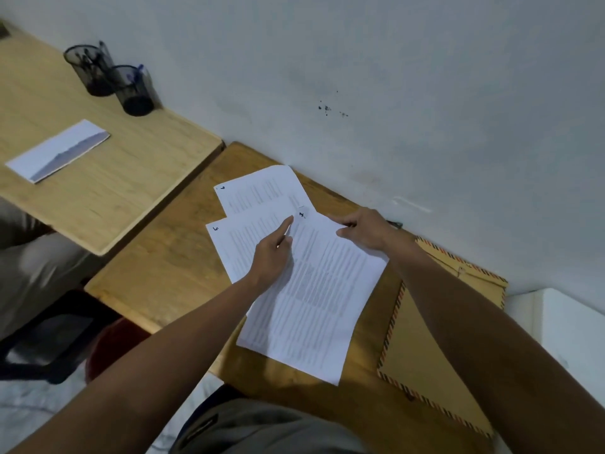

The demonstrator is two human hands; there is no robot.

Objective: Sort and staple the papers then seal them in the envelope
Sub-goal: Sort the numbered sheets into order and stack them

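Three printed sheets lie fanned on the brown desk [157, 273]. The top sheet [314, 299], marked 4, covers part of a sheet marked 5 [229, 247]. Behind them lies a sheet marked 6 [258, 188]. My left hand [273, 253] rests on the papers, its index finger stretched toward the top sheet's numbered corner. My right hand [363, 229] pinches the far right edge of the top sheet. A brown envelope [425, 348] with a striped border lies on the desk to the right, partly under my right forearm. A small dark object [396, 224], possibly the stapler, shows by the wall behind my right hand.
A lighter wooden desk [108, 191] stands at the left, carrying a folded white paper [59, 150] and two black mesh pen holders [111, 81]. A grey wall [393, 93] runs along the back of both desks. A white surface [569, 322] sits at the right.
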